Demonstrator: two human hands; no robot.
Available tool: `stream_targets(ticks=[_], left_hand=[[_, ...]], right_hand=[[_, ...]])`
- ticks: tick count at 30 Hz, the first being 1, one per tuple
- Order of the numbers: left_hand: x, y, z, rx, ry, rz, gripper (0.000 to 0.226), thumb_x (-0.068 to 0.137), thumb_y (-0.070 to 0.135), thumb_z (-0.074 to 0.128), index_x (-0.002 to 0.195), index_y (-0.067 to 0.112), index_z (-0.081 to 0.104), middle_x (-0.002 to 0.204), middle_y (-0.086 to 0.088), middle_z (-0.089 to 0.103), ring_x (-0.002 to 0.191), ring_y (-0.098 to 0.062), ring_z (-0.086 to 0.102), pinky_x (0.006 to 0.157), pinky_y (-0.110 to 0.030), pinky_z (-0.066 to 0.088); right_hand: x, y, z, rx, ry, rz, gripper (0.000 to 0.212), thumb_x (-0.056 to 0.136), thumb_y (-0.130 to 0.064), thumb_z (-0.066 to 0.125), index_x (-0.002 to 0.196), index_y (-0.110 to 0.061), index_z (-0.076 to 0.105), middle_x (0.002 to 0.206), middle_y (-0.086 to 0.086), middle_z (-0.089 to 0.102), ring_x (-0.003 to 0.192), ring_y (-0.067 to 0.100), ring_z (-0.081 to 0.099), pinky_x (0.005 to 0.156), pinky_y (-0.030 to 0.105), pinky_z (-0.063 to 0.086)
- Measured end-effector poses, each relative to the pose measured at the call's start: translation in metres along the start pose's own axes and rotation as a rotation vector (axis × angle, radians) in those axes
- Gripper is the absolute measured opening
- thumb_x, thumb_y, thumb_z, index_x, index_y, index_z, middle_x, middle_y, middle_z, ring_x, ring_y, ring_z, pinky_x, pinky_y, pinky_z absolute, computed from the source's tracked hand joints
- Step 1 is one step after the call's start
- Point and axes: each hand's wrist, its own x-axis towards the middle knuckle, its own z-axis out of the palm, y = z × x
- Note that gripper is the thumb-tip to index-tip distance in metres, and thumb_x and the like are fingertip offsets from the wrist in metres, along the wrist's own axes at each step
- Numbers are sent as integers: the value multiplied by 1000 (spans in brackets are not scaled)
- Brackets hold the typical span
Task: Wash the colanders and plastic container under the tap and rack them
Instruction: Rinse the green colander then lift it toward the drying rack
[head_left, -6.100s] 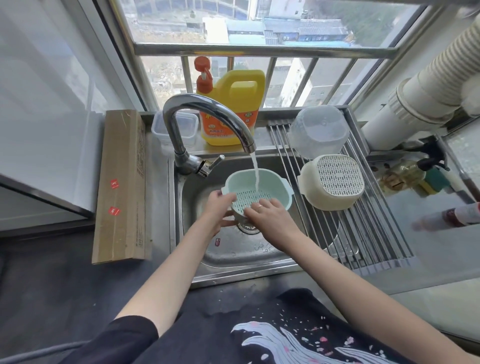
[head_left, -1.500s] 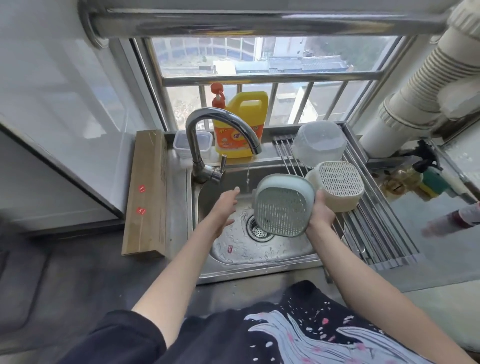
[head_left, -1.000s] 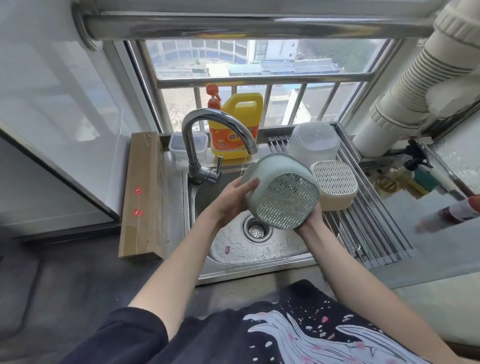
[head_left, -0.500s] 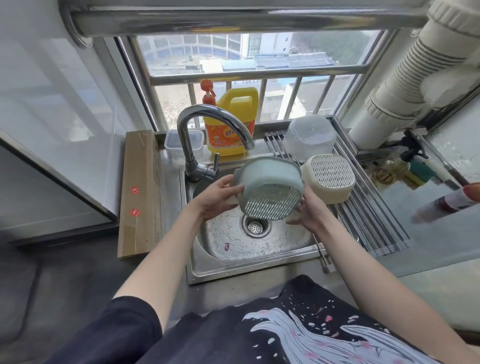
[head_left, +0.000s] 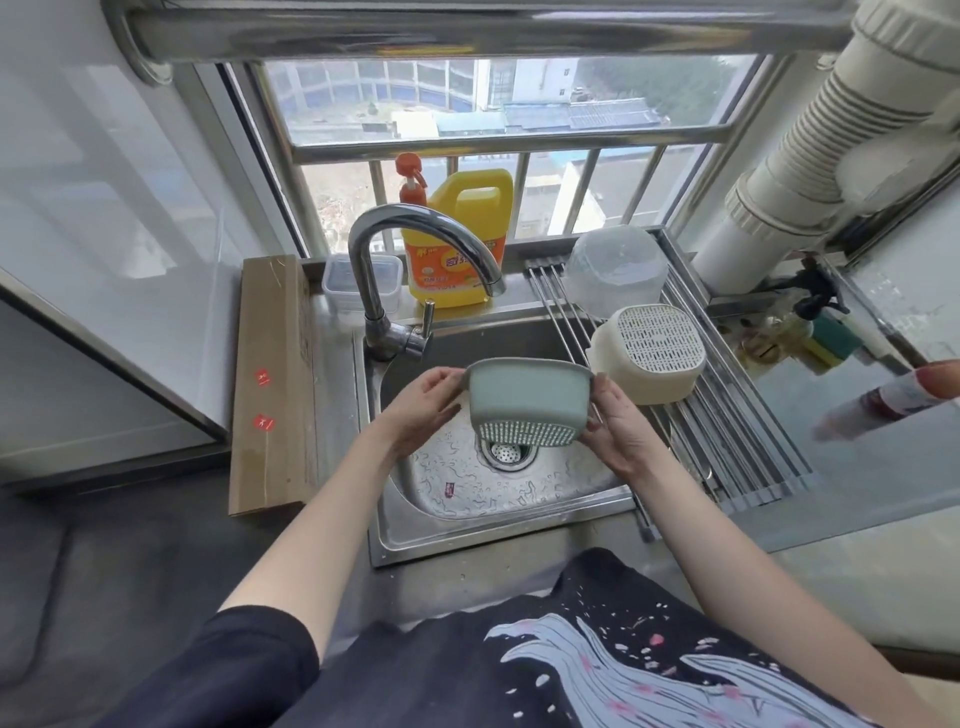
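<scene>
left hand fingers curled on the left rim of the green colander; right hand fingers closed on its right side. both grip it. colander upright, perforated base down, held in the air above the sink, over the drain. tap behind it, no water visible. cream colander lies upside down on the roll-up rack, just right of the green one. clear plastic container inverted on the rack behind it. yellow detergent jug on the sill.
</scene>
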Motion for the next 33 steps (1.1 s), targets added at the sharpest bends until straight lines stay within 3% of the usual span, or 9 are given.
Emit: stream_targets(ticks=[6, 9, 11, 14, 18, 25, 27, 30, 33], left_hand=[[-3, 4, 4, 166, -5, -62, 21, 92, 22, 60, 113, 17, 59, 104, -1, 65, 94, -14, 62, 82, -27, 50], [-2, -3, 1, 120, 76, -156, 14, 93, 25, 58, 97, 13, 64, 82, -2, 64, 67, -11, 60, 62, -22, 49], [-1, -1, 2, 54, 102, -220, 13, 93, 19, 58, 90, 7, 62, 62, 0, 57, 46, -7, 51, 48, -19, 46], [4, -3, 14, -122, 139, -417, 27, 99, 7, 41, 77, 5, 56, 42, 1, 50, 28, -3, 41, 31, -13, 36], [6, -10, 19, -310, 236, -533, 40, 96, 1, 26, 64, 6, 49, 33, -2, 45, 22, -7, 41, 25, -13, 33], [-2, -15, 22, -266, 142, -446, 36, 98, 4, 26, 82, 4, 58, 53, -7, 64, 41, -12, 59, 43, -22, 49], [-3, -12, 17, -241, 56, -319, 24, 98, 8, 36, 99, 7, 60, 82, -9, 67, 68, -15, 62, 63, -26, 51], [1, -9, 8, -212, -63, -160, 40, 97, 12, 45, 133, 27, 51, 114, -10, 61, 85, -18, 57, 63, -31, 53], [-4, -2, 18, -216, -68, -145, 41, 100, 12, 40, 136, 28, 49, 113, -6, 62, 86, -18, 59, 64, -34, 53]], right_hand=[[-2, -2, 5, -75, 266, 469, 43, 86, -50, 61, 96, -9, 62, 102, 10, 65, 102, 37, 57, 67, 55, 55], [-7, -10, 11, -319, 245, 557, 48, 86, -50, 60, 100, -4, 61, 101, 15, 66, 89, 34, 65, 46, 35, 56], [-6, -12, 10, -398, 237, 632, 41, 89, -45, 60, 89, -4, 60, 72, 10, 65, 50, 17, 62, 33, 18, 43], [4, -12, 9, -83, 216, 689, 32, 99, -24, 46, 75, -6, 55, 39, -2, 44, 23, 1, 32, 21, 11, 20], [1, -7, 12, 392, 313, 625, 31, 97, -10, 45, 69, -1, 53, 39, 4, 49, 22, 5, 41, 22, 13, 27], [-1, 1, 11, 148, 316, 559, 26, 99, -8, 45, 77, 0, 55, 42, 8, 56, 28, 9, 51, 28, 14, 39], [-5, 0, 11, 77, 260, 498, 15, 97, -12, 53, 85, -3, 58, 62, 9, 65, 47, 12, 62, 38, 18, 49], [-9, -1, 5, -22, 200, 399, 10, 92, -24, 62, 94, -14, 61, 91, 4, 65, 80, 16, 59, 60, 28, 54], [-12, 1, -3, -64, 204, 269, 7, 95, -23, 56, 95, -16, 57, 95, 4, 65, 86, 18, 61, 59, 31, 54]])
